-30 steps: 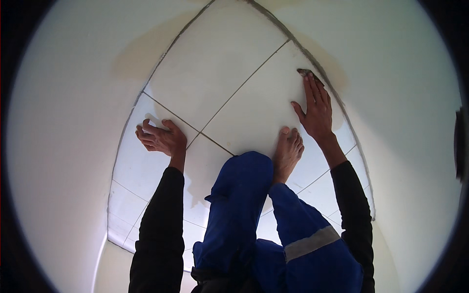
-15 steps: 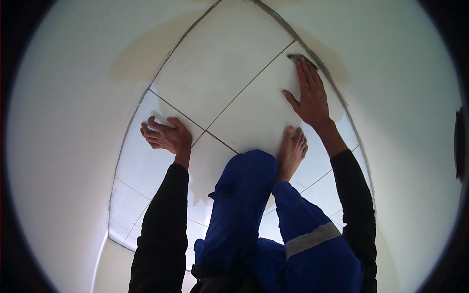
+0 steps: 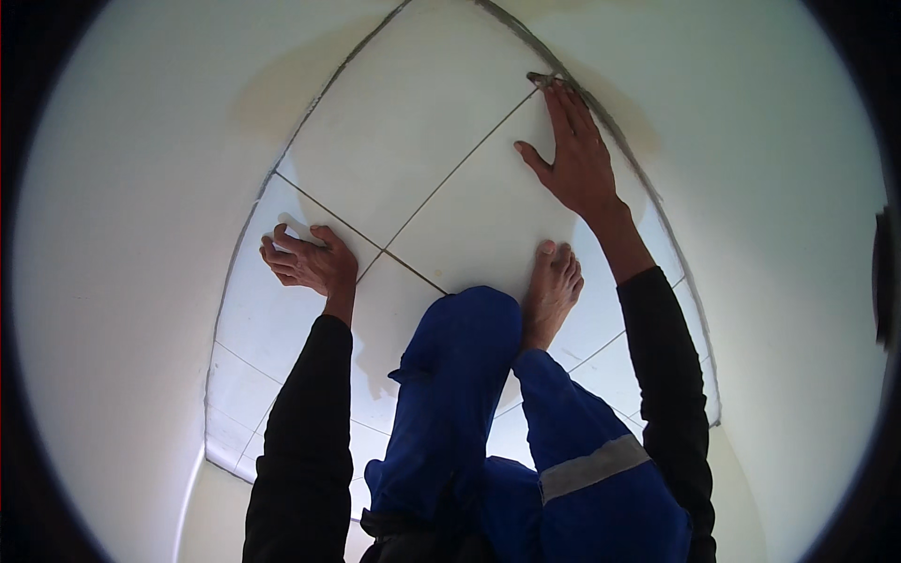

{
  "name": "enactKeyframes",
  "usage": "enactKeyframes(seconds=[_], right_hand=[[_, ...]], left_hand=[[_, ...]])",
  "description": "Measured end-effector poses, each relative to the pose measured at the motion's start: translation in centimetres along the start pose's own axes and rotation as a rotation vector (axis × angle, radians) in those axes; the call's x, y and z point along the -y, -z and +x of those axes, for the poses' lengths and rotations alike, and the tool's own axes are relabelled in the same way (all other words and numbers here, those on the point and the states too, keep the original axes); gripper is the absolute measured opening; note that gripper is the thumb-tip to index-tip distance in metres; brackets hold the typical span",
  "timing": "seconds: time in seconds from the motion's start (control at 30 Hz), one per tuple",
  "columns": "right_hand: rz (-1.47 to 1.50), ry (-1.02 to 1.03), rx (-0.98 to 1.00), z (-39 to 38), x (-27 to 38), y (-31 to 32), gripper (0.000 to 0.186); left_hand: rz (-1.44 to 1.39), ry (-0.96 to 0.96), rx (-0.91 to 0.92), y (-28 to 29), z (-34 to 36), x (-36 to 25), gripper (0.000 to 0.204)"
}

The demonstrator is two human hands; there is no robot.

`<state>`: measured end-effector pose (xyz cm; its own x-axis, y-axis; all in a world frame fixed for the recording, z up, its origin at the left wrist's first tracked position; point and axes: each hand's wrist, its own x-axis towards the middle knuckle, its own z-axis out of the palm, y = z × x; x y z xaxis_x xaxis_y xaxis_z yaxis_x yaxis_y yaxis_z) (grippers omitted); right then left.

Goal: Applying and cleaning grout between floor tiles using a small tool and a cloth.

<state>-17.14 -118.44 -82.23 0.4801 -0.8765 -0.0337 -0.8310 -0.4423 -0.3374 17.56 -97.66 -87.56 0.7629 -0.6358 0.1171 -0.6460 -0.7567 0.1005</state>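
On the white tiled floor (image 3: 413,141), my left hand (image 3: 310,258) rests with curled, spread fingers and nothing visible in it. Farther forward, my right hand (image 3: 574,159) lies stretched out, thumb apart, its fingertips pressing a small, dark, smeared flat piece (image 3: 533,78) against the grey strip (image 3: 615,127) where floor meets wall. The piece is mostly covered by the fingers, so I cannot tell what it is. Below that hand is my bare foot (image 3: 549,296), beside my blue-trousered knee (image 3: 460,338) on the tiles.
Plain pale walls (image 3: 122,281) close in on both sides, with faint beige patches (image 3: 638,117) near the floor's far edges. Thin dark joints divide the tiles. At the far right a dark object (image 3: 880,277) is cut off by the lens rim.
My right hand has slid forward and leftward along the grey edge strip, carrying the dark piece under its fingertips. My left hand has stayed about in place.
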Motion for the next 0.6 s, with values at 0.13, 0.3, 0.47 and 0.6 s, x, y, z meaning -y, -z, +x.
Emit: enactKeyframes(seconds=[0.13, 0.3, 0.47, 0.6], right_hand=[[0.018, -0.008, -0.019, -3.3, 0.2, -0.7, 0.092], [0.000, -0.043, -0.026, -1.5, 0.6, -0.1, 0.092], [0.014, -0.049, 0.000, -2.1, 1.1, -0.3, 0.095], [-0.015, -0.035, 0.002, -2.8, 0.5, -0.4, 0.097]], left_hand=[[0.012, 0.018, -0.002, -0.3, 0.2, -0.1, 0.058], [0.010, 0.017, 0.004, 0.0, 0.1, -0.4, 0.056], [0.001, 0.020, -0.007, 0.0, 0.0, -0.1, 0.056], [-0.007, 0.015, -0.003, -0.1, 0.3, -0.4, 0.056]])
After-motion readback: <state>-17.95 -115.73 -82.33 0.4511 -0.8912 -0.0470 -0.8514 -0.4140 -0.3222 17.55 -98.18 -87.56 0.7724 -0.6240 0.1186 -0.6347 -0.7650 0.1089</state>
